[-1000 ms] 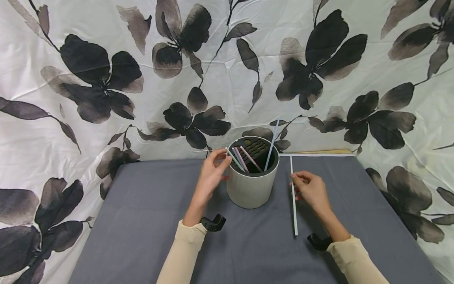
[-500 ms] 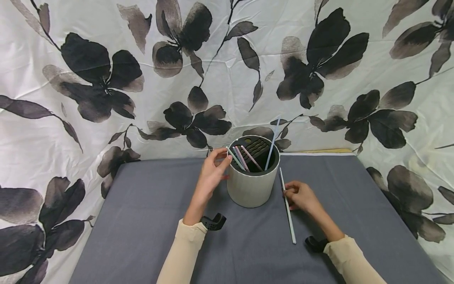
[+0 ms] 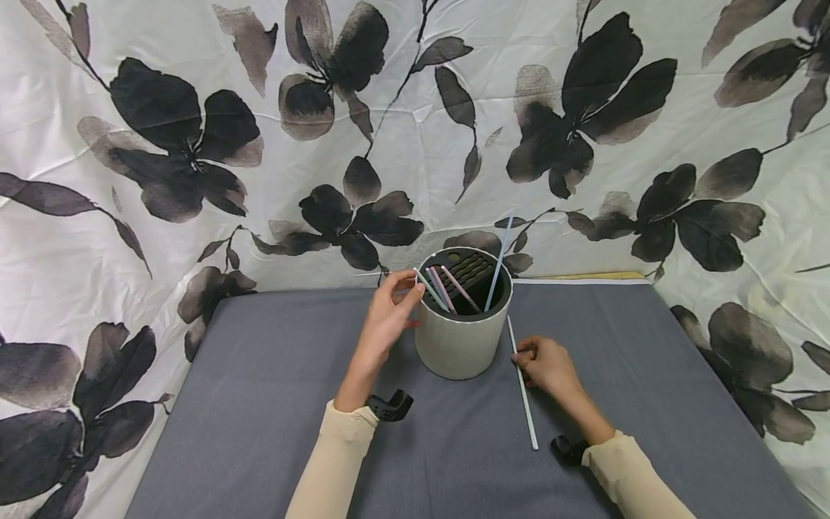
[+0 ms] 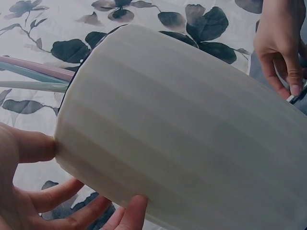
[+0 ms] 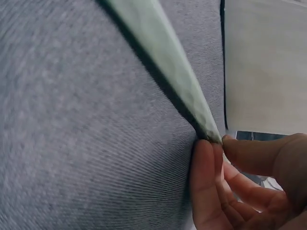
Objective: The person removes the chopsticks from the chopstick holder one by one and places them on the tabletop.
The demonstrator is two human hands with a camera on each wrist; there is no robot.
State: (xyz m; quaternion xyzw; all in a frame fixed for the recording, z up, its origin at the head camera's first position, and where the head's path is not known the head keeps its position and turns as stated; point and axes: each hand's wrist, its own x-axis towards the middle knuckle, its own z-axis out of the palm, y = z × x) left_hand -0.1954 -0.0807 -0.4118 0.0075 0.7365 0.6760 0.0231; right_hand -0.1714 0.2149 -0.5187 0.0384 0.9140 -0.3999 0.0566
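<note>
Thin pale-green stick, smooth and straight, almost white from the head view [image 3: 524, 396], slants over the dark-grey fabric-covered table [image 3: 272, 396], far end just beside the white ribbed cylindrical container [image 3: 462, 349], near end toward the person; cannot tell if it touches the cloth. Container stands upright near the table's back edge, with a black slotted insert [image 3: 476, 267] inside. In it: a pale-blue stick [image 3: 498, 270] standing taller on the right, a pink stick [image 3: 462, 290] leaning, plus more pastel sticks bunched at the left. Head view gets the insert and the whole layout; left wrist view gets the faint vertical ribbing on the container wall, which the head view barely gives, plus stick ends poking past the rim. Right wrist view has the green colour and the pinch up close, container wall at one side. Left hand [image 3: 387, 315] is spread fairly wide, fingers bent round the container's left side by the rim, holding it. Right hand [image 3: 547, 369] is narrow, thumb and fingertips pinching the pale-green stick along its upper half, right of the container.
</note>
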